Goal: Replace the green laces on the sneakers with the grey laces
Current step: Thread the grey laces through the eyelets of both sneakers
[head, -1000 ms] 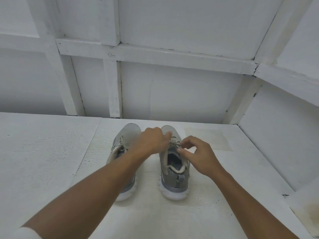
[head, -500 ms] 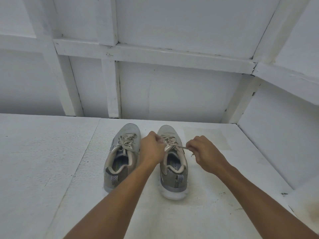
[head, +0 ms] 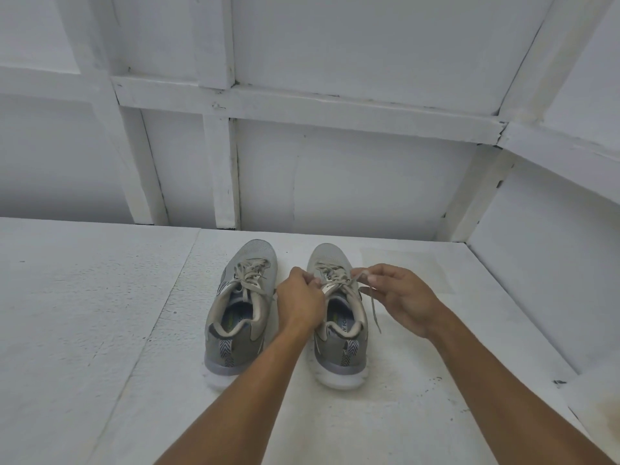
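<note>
Two grey sneakers stand side by side on the white surface, toes pointing away from me. The left sneaker (head: pixel 236 303) is laced with a pale greenish lace and nobody touches it. Over the right sneaker (head: pixel 340 330) my left hand (head: pixel 300 302) is curled at the tongue and grips the lace (head: pixel 330 273) near the top eyelets. My right hand (head: pixel 399 297) pinches the lace's other end at the shoe's right side. A loose tail of that lace hangs down beside the shoe. No separate grey laces are in view.
The shoes sit on a white painted board floor (head: pixel 100 330) with a seam running left of them. A white framed wall (head: pixel 335 182) rises behind. A low white ledge (head: pixel 536 297) closes in on the right.
My hands have drawn the lace ends apart over the right sneaker; the right hand moved outward to the right, and a loose tail now hangs beside the shoe. The left sneaker stays put.
</note>
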The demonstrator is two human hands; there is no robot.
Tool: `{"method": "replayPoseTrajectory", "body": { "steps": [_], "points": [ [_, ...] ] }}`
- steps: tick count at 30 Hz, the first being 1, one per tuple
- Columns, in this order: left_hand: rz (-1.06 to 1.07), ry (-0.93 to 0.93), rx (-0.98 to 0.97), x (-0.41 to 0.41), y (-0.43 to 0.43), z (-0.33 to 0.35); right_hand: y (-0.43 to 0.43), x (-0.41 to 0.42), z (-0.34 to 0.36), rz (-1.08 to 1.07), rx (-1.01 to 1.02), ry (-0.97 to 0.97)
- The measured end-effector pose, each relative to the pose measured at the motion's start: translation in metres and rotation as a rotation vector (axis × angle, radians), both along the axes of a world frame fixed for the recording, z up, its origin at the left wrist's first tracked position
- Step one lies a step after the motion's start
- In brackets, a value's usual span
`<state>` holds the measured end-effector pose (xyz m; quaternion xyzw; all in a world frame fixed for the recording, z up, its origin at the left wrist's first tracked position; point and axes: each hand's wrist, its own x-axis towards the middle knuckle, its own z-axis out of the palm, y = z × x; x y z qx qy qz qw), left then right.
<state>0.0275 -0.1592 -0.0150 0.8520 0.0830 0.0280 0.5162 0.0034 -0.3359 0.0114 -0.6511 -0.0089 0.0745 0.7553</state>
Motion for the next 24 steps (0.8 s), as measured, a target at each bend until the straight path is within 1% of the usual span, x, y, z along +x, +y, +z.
{"method": "replayPoseTrajectory", "body": {
  "steps": [1,3,7,9,12,14,16,20,22,24],
  "points": [
    [0.004,0.001,-0.003,0.000,0.000,0.000,0.006,0.001,-0.002,-0.027,0.062,-0.001],
    [0.009,0.008,-0.016,0.000,-0.001,0.000,0.018,0.005,-0.006,-0.085,0.113,-0.022],
    [0.016,0.034,-0.076,0.001,0.004,0.001,0.039,0.013,-0.009,-0.271,0.063,-0.020],
    [0.038,0.046,-0.167,0.004,0.008,0.005,0.045,0.016,-0.008,-0.323,-0.091,-0.048],
    [0.008,0.023,-0.272,0.010,0.010,0.021,0.050,0.015,-0.002,-0.296,-0.453,-0.161],
    [-0.050,-0.028,-0.250,0.012,0.006,0.037,0.053,0.013,0.004,-0.276,-0.625,-0.208],
    [-0.093,-0.091,-0.189,0.014,0.002,0.047,0.053,0.012,0.008,-0.269,-0.726,-0.212],
    [-0.207,-0.128,-0.100,0.016,0.001,0.056,0.052,0.009,0.011,-0.273,-0.748,-0.190],
    [-0.263,-0.139,-0.070,0.019,0.004,0.056,0.053,0.009,0.010,-0.287,-0.707,-0.173],
    [-0.326,-0.173,-0.006,0.021,0.007,0.054,0.051,0.010,0.010,-0.299,-0.623,-0.138]
  ]
}}
